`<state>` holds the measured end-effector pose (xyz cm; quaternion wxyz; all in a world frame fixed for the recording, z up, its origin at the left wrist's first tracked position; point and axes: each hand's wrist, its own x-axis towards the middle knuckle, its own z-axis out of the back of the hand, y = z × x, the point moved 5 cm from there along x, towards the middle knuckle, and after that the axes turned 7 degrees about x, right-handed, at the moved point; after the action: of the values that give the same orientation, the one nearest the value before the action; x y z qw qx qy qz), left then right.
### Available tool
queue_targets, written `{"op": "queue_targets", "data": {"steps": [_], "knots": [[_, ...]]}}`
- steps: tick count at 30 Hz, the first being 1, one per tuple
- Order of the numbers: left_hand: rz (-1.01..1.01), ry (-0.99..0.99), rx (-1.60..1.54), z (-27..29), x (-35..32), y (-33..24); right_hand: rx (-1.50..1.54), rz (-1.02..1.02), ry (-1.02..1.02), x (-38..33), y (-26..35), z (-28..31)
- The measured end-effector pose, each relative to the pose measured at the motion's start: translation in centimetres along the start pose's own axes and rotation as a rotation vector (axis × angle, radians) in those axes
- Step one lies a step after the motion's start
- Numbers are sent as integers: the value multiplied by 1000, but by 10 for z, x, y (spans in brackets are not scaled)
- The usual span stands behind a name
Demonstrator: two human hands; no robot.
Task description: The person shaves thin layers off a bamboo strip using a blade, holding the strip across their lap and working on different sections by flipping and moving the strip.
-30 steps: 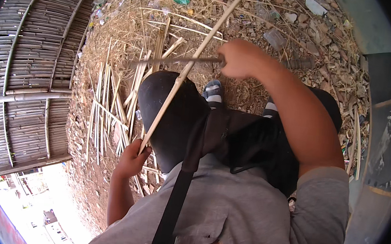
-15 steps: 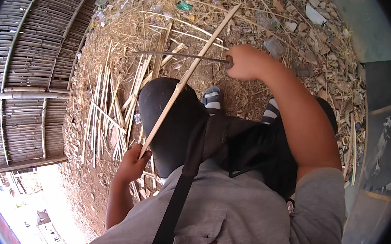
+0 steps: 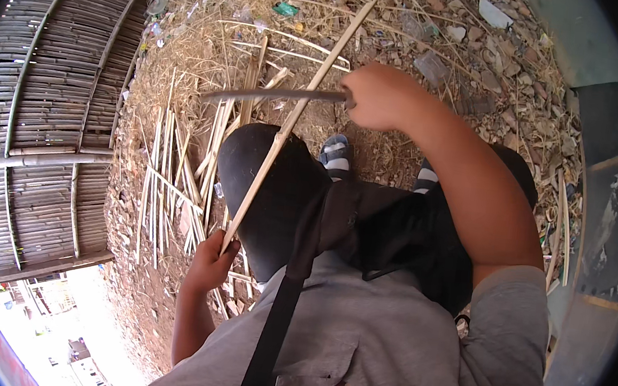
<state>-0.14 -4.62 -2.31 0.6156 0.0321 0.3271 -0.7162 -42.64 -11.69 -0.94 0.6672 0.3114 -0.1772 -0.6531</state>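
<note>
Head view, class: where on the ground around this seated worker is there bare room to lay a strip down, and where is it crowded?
Bare dirt lies between the bamboo fence and the cut strips. Ahead, straw and rubble crowd the ground.

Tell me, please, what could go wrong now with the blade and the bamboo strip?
1. The right hand holds a long blade across the bamboo strip; a slip could send it toward the left knee below.
2. The left hand grips the strip's lower end, so its fingers could probably catch splinters.
3. Loose bamboo pieces lie near the sandalled feet; possibly tripping.
</note>
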Motion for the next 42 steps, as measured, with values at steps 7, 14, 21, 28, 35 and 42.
{"op": "queue_targets", "data": {"steps": [7, 14, 21, 28, 35, 42], "knots": [[29, -14, 44, -3, 3, -2, 115, -150, -117, 16, -55, 17], [-16, -35, 57, -1, -1, -1, -52, 64, 49, 4, -1, -12], [-20, -80, 156, -1, -1, -18, 140, -135, -102, 14, -55, 18], [-11, -47, 76, -4, 3, 1, -43, 37, 57, 17, -33, -10], [-52, -107, 171, -1, 6, -7, 39, -47, -62, 10, -34, 11], [-84, -133, 110, -15, 7, 4, 90, -115, -29, 8, -58, 21]]}}
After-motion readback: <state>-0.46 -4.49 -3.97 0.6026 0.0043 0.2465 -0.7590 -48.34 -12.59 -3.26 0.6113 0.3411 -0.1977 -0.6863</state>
